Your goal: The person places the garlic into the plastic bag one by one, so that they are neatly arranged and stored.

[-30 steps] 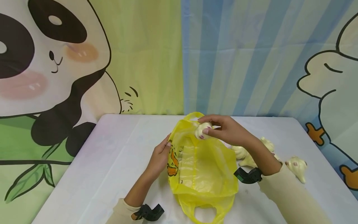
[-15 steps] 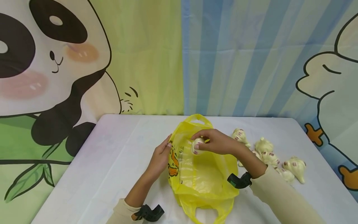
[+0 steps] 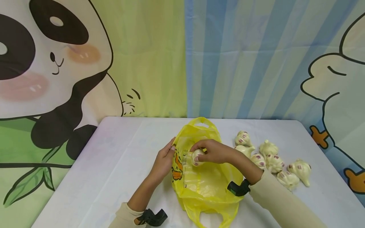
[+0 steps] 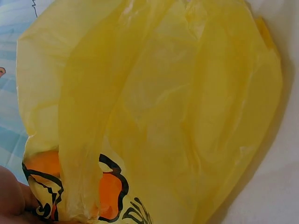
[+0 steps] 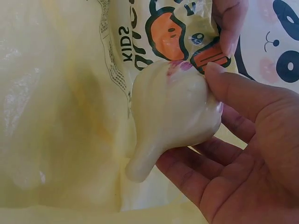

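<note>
- Biggest thing up there, the cartoon backdrop, panda at left, green and blue stripes in the middle, just as it was a second ago.
- Below it, the white table, unchanged.
- Now the yellow bag, mouth spread wide, one handle at the far end, the other near the camera; its far rim, crossed by the hand a second ago, shows clear now.
- Out on the right, seven loose garlic bulbs lie clustered on the table, all in sight now that the forearm covering several of them has swung away.
- Here's the right hand, and it's on the move: down and leftward from the far rim, over the bag's open mouth, thumb and fingers clamped round a bulb.
- The left hand, steady as you like, pinches the bag's left edge between thumb and fingers, same spot as before.
- And the held garlic bulb! It has dropped with the hand and sits against the printed side, stem angled down in the right wrist view; whether it touches the plastic, I can't tell.
</note>
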`<state>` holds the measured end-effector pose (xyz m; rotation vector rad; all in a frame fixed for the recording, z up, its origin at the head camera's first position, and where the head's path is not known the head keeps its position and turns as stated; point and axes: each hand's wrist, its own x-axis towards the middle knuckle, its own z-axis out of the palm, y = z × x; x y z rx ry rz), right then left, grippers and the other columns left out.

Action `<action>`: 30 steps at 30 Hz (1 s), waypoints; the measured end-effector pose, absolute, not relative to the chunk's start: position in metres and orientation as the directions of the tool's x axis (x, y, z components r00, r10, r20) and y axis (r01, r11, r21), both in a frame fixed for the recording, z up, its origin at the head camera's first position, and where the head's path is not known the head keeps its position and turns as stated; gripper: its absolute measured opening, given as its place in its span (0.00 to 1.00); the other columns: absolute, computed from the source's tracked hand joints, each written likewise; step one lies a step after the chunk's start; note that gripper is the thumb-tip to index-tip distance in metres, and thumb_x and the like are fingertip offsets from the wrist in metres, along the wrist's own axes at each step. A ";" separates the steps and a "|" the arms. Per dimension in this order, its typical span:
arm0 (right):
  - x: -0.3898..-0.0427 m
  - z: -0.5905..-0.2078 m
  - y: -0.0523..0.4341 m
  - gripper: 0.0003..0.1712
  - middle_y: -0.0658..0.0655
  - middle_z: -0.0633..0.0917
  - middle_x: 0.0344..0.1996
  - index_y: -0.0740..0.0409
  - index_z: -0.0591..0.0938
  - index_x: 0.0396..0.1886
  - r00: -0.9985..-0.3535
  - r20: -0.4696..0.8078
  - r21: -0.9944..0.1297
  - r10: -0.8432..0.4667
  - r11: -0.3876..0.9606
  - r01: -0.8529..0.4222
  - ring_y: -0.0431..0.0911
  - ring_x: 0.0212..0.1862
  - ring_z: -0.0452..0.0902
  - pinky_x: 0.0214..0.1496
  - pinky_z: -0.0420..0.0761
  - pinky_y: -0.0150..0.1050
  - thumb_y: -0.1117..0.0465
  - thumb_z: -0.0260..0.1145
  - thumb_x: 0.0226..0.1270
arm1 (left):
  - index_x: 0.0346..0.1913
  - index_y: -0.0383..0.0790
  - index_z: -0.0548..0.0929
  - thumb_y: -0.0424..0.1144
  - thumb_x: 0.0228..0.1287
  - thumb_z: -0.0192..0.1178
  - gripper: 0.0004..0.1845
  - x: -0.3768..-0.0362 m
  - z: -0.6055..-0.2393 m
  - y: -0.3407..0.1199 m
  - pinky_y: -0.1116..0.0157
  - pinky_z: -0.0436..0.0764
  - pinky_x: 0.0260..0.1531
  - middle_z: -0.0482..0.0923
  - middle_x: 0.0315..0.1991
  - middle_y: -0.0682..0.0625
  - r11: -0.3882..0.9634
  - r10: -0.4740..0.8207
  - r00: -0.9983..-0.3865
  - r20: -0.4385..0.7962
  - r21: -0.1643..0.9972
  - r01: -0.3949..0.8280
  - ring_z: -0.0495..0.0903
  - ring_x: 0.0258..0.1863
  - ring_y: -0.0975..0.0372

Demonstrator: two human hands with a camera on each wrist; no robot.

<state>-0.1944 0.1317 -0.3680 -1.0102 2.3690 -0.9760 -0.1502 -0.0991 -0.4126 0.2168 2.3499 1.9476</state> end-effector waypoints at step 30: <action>-0.195 -0.362 0.149 0.26 0.62 0.75 0.62 0.62 0.75 0.63 -0.707 0.027 -0.848 -0.706 0.359 -0.390 0.57 0.64 0.69 0.65 0.69 0.51 0.57 0.65 0.69 | 0.75 0.42 0.57 0.42 0.80 0.39 0.25 -0.152 -0.415 -0.099 0.56 0.50 0.70 0.54 0.74 0.53 0.196 0.151 -0.988 0.031 0.979 0.060 0.49 0.73 0.60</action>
